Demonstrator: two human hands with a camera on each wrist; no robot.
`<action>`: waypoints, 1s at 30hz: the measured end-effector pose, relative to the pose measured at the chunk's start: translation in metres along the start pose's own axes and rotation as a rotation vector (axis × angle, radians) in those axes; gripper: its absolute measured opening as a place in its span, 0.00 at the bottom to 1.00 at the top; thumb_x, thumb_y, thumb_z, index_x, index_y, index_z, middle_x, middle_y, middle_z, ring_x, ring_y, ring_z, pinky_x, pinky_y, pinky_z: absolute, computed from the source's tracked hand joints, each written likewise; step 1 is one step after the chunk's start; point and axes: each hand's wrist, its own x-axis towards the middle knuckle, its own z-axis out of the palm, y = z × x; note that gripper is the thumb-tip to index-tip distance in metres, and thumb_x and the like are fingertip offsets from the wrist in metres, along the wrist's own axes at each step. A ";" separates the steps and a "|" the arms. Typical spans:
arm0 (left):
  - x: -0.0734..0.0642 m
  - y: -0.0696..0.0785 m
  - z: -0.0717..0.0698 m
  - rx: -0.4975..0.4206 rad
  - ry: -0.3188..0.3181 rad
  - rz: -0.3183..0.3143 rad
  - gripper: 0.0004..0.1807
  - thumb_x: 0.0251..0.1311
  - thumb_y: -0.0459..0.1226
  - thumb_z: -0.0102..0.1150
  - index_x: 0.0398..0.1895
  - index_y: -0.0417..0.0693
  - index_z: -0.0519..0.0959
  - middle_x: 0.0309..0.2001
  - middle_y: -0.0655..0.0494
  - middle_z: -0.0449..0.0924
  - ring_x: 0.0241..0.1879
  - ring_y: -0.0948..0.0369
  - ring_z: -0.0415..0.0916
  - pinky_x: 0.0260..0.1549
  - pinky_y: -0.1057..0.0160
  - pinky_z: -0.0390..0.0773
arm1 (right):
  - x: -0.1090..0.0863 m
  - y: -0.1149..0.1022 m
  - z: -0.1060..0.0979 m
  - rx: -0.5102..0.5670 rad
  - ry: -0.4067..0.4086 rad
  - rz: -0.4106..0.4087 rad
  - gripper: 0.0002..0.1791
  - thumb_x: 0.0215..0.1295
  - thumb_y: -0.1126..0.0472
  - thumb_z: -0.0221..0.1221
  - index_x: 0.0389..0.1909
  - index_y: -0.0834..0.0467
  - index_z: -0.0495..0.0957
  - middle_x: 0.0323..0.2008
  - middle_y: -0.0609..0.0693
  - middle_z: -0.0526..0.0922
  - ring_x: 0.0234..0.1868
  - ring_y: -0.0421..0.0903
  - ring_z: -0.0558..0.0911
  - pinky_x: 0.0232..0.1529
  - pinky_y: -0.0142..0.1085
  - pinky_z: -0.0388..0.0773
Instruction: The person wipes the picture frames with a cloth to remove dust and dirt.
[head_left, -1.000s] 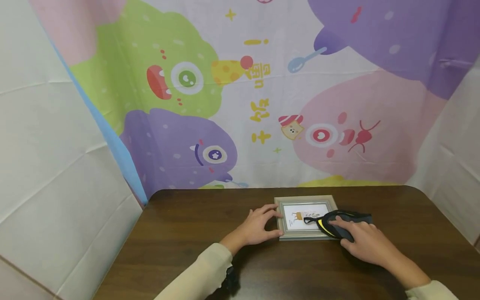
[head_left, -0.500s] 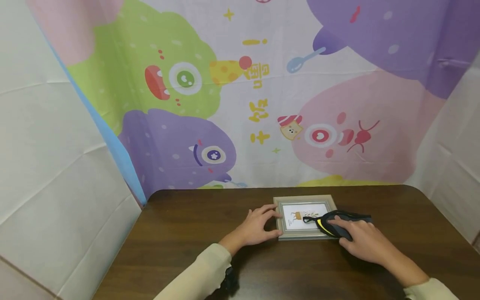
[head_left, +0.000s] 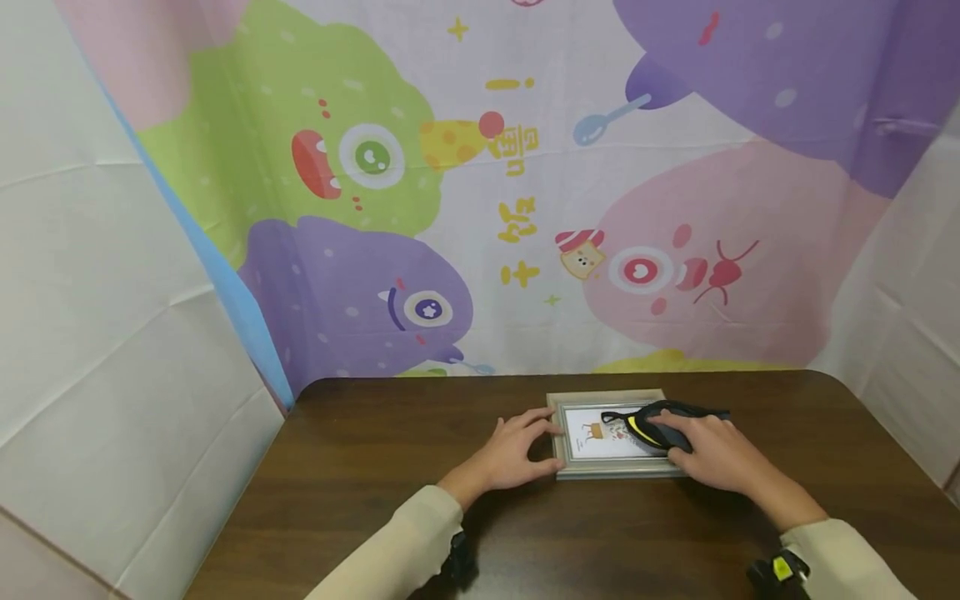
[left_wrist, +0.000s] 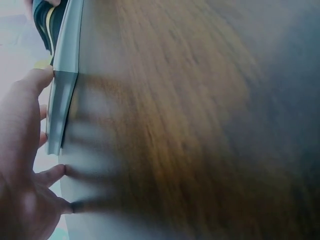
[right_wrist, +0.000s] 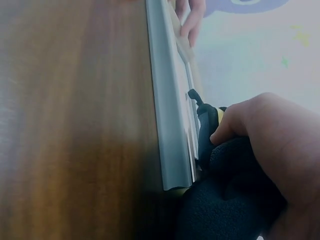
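A pale picture frame [head_left: 615,469] with a small plant-like print lies flat on the dark wooden table. My left hand [head_left: 510,450] rests at its left side, fingers spread, with fingertips and thumb touching the frame's edge. Over the right part of the frame lies a folded dark grey cleaning cloth [head_left: 662,438] with black edging, a yellow stripe and a black loop. My right hand [head_left: 716,452] grips it from the right, index finger along its top. In the right wrist view the thumb presses the fuzzy cloth [right_wrist: 220,205] against the frame's glass side.
The wooden table [head_left: 360,508] has rounded back corners. Behind it hangs a cloth backdrop [head_left: 525,325] with cartoon monsters. White panels [head_left: 112,292] stand at both sides. Black devices [head_left: 768,575] are worn at both wrists.
My right hand has moved the cloth slightly up and to the left over the frame in the head view. The left hand and the frame have stayed in place.
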 end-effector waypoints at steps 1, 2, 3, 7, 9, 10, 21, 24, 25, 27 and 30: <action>0.000 0.000 0.000 -0.001 -0.002 -0.002 0.31 0.74 0.63 0.65 0.75 0.66 0.80 0.90 0.62 0.62 0.88 0.44 0.65 0.81 0.16 0.56 | 0.003 0.001 0.000 0.000 -0.001 0.003 0.29 0.65 0.63 0.69 0.70 0.57 0.86 0.60 0.73 0.90 0.34 0.49 0.82 0.44 0.57 0.85; 0.000 0.000 0.000 0.000 -0.003 -0.003 0.31 0.74 0.63 0.65 0.75 0.67 0.80 0.90 0.63 0.62 0.88 0.44 0.65 0.81 0.16 0.56 | 0.006 0.002 -0.001 -0.005 0.000 0.003 0.29 0.66 0.63 0.69 0.70 0.57 0.86 0.60 0.73 0.90 0.35 0.49 0.82 0.45 0.58 0.86; 0.000 0.000 -0.001 0.002 -0.002 -0.002 0.31 0.74 0.64 0.65 0.75 0.67 0.80 0.90 0.63 0.62 0.88 0.44 0.65 0.81 0.16 0.56 | 0.009 0.003 -0.001 -0.001 -0.005 0.009 0.29 0.66 0.63 0.69 0.70 0.57 0.86 0.55 0.71 0.92 0.33 0.49 0.82 0.43 0.57 0.85; 0.000 0.001 -0.002 -0.006 -0.001 0.001 0.31 0.74 0.63 0.66 0.75 0.66 0.80 0.90 0.63 0.62 0.88 0.44 0.65 0.81 0.16 0.56 | 0.020 0.007 -0.002 0.016 -0.019 0.024 0.30 0.68 0.63 0.66 0.72 0.58 0.84 0.41 0.64 0.92 0.23 0.43 0.73 0.35 0.45 0.76; -0.001 0.001 -0.002 -0.006 0.003 0.002 0.31 0.74 0.63 0.66 0.75 0.66 0.81 0.90 0.62 0.63 0.88 0.44 0.65 0.81 0.16 0.56 | 0.025 0.008 -0.002 0.028 -0.033 0.036 0.31 0.69 0.63 0.65 0.74 0.58 0.82 0.35 0.61 0.90 0.20 0.42 0.72 0.33 0.42 0.73; -0.001 0.002 -0.002 -0.011 0.003 0.002 0.31 0.74 0.62 0.66 0.75 0.66 0.81 0.90 0.62 0.63 0.88 0.44 0.65 0.81 0.16 0.56 | 0.027 0.009 -0.002 0.023 -0.035 0.037 0.31 0.69 0.62 0.66 0.74 0.58 0.82 0.38 0.62 0.91 0.20 0.42 0.73 0.34 0.43 0.75; -0.001 0.002 -0.002 -0.009 0.004 0.006 0.30 0.74 0.62 0.67 0.74 0.66 0.81 0.90 0.63 0.63 0.88 0.44 0.65 0.81 0.16 0.56 | 0.032 0.012 -0.001 -0.001 -0.029 0.065 0.31 0.68 0.61 0.68 0.73 0.58 0.83 0.61 0.74 0.89 0.40 0.54 0.85 0.50 0.64 0.87; -0.001 0.002 -0.002 -0.015 0.001 0.008 0.31 0.74 0.63 0.66 0.75 0.66 0.81 0.90 0.64 0.63 0.88 0.44 0.65 0.81 0.16 0.55 | 0.031 0.013 -0.005 0.002 0.005 0.067 0.30 0.68 0.61 0.67 0.72 0.57 0.84 0.60 0.72 0.90 0.42 0.56 0.87 0.48 0.62 0.87; -0.001 0.002 -0.002 -0.017 -0.002 0.007 0.31 0.74 0.63 0.66 0.75 0.67 0.80 0.90 0.64 0.62 0.88 0.44 0.65 0.81 0.16 0.55 | 0.030 0.014 -0.007 0.005 0.022 0.067 0.30 0.68 0.61 0.66 0.72 0.57 0.84 0.58 0.71 0.90 0.42 0.56 0.86 0.45 0.58 0.86; -0.002 0.004 -0.004 -0.020 -0.004 0.012 0.31 0.75 0.63 0.65 0.75 0.66 0.80 0.90 0.63 0.63 0.88 0.43 0.65 0.80 0.16 0.56 | 0.029 0.017 -0.011 0.012 0.058 0.067 0.30 0.68 0.62 0.66 0.72 0.57 0.83 0.54 0.69 0.91 0.38 0.53 0.84 0.38 0.50 0.81; -0.003 0.004 -0.005 -0.024 -0.001 0.017 0.30 0.74 0.63 0.66 0.74 0.65 0.81 0.90 0.62 0.63 0.87 0.42 0.65 0.80 0.15 0.57 | 0.028 0.020 -0.017 0.024 0.119 0.062 0.30 0.70 0.62 0.66 0.73 0.57 0.82 0.51 0.68 0.91 0.33 0.49 0.78 0.33 0.41 0.67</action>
